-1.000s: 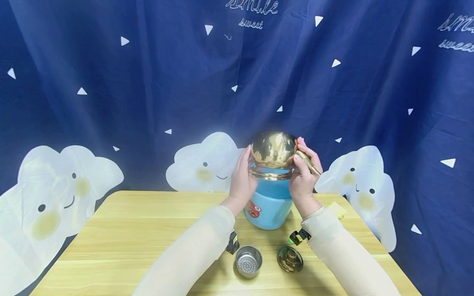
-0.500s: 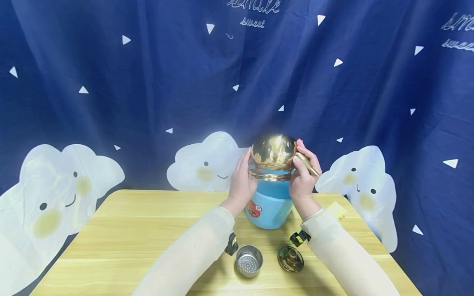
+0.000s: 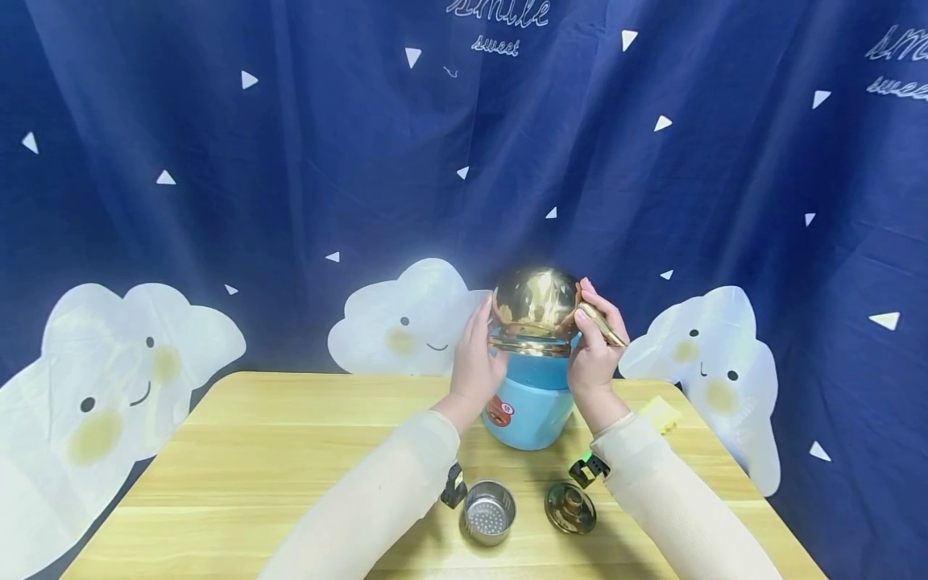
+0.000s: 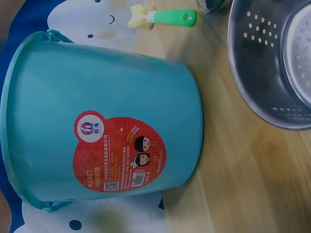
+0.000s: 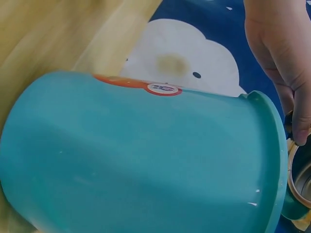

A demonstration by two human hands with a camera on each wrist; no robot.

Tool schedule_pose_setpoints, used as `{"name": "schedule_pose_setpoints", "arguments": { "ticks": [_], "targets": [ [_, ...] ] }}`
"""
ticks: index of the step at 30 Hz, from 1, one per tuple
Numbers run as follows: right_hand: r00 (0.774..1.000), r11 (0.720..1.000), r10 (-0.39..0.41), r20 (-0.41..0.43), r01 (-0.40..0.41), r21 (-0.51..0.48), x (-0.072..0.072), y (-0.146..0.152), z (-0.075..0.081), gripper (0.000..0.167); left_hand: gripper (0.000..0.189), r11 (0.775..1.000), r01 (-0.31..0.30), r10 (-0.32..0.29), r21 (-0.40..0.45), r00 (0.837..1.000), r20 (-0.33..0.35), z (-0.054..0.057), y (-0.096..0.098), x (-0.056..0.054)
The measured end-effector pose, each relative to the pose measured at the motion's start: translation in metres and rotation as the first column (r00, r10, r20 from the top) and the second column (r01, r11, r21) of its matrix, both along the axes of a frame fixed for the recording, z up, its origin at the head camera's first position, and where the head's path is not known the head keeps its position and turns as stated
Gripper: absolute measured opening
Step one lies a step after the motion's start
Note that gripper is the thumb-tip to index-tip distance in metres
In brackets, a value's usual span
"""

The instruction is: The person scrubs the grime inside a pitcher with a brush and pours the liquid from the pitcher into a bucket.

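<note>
A shiny gold teapot (image 3: pixel 540 302) is held tipped over above a light blue bucket (image 3: pixel 527 415) that stands on the table. My left hand (image 3: pixel 476 362) grips the teapot's left side near the rim. On the right, my right hand (image 3: pixel 596 350) grips its side and handle (image 3: pixel 600 324), with the thumb against the handle. In the right wrist view the teapot's open mouth (image 5: pixel 303 179) shows past the bucket's rim, beside the left hand (image 5: pixel 286 58). What is inside the bucket is hidden.
A perforated steel strainer cup (image 3: pixel 489 513) and a gold knobbed lid (image 3: pixel 570 508) lie on the wooden table (image 3: pixel 275 459) in front of the bucket. A yellow sponge brush (image 4: pixel 170 18) with a green handle lies to the bucket's right. Behind hangs a blue curtain (image 3: pixel 362 161).
The teapot and both hands have sunk slightly towards the bucket. Both hands keep their hold, and the bucket, strainer cup and lid stay put.
</note>
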State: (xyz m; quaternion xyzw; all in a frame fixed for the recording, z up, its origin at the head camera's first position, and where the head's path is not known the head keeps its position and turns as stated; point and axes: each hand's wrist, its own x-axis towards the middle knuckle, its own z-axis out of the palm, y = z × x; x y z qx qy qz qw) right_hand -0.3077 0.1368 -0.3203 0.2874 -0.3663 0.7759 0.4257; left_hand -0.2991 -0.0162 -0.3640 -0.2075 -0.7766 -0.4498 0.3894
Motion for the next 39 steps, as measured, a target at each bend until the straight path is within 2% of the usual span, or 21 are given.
{"name": "schedule_pose_setpoints", "arguments": {
  "ticks": [13, 23, 31, 39],
  "targets": [
    [0.993, 0.999, -0.05, 0.108, 0.049, 0.012, 0.001, 0.003, -0.009, 0.022, 0.086, 0.999, 0.039, -0.042, 0.027, 0.992, 0.118, -0.001, 0.001, 0.005],
    [0.978, 0.999, -0.049, 0.204, 0.053, -0.01, 0.007, 0.003, -0.007, 0.021, 0.076, 0.999, 0.05, -0.05, 0.005, 0.99, 0.129, 0.001, -0.002, 0.006],
    [0.945, 0.996, -0.084, 0.315, 0.086, 0.01, 0.011, 0.004, -0.009, 0.018, 0.068, 0.997, 0.074, -0.073, -0.001, 0.99, 0.119, -0.001, -0.004, 0.008],
    [0.898, 0.994, -0.11, 0.426, 0.093, 0.061, 0.014, 0.006, -0.009, 0.019, 0.068, 0.995, 0.097, -0.101, 0.027, 0.975, 0.198, 0.002, -0.006, 0.009]
  ]
}}
